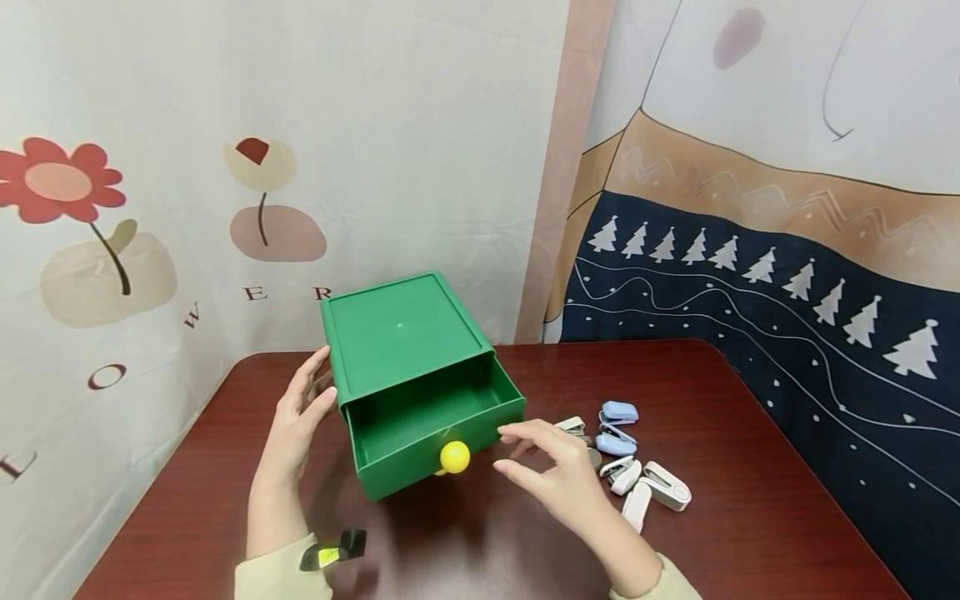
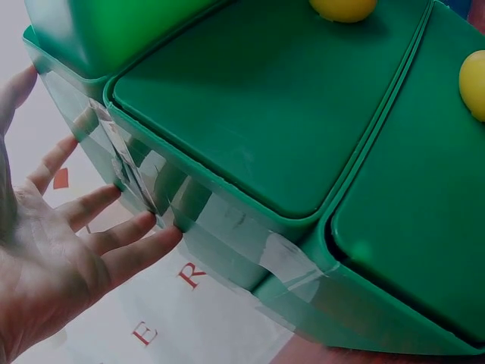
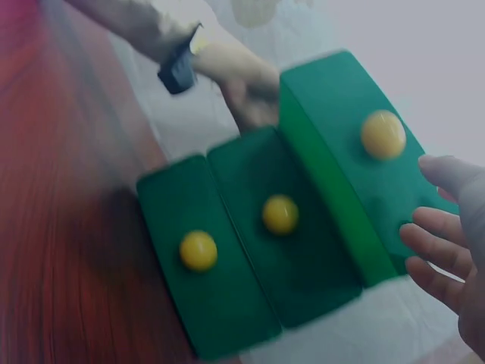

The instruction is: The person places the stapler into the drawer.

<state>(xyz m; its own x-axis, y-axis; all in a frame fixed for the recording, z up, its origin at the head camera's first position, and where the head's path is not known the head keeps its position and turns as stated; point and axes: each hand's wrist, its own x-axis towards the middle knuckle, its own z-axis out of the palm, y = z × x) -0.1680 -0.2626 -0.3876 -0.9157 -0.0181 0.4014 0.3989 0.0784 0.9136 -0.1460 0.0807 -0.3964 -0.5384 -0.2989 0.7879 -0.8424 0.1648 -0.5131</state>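
A green cabinet (image 1: pixel 405 333) of three stacked drawers stands on the table, each drawer with a round yellow knob. Its top drawer (image 1: pixel 397 473) is pulled out, and the visible inside is bare. The two lower drawers (image 3: pixel 284 235) sit closed in the right wrist view. My left hand (image 1: pixel 294 425) rests its spread fingertips against the cabinet's left side, where clear tape (image 2: pixel 284 254) runs along the wall. At the right end of the drawer front, my right hand (image 1: pixel 555 467) has its fingertips close to the corner, thumb apart, to the right of the top knob (image 1: pixel 454 457).
Several small staplers lie to the right of the cabinet, among them a light blue stapler (image 1: pixel 617 442) and a white stapler (image 1: pixel 666 486). The dark red table (image 1: pixel 750 533) ends at a printed curtain (image 1: pixel 420 150) behind. A black strap (image 1: pixel 352 544) is on the left sleeve.
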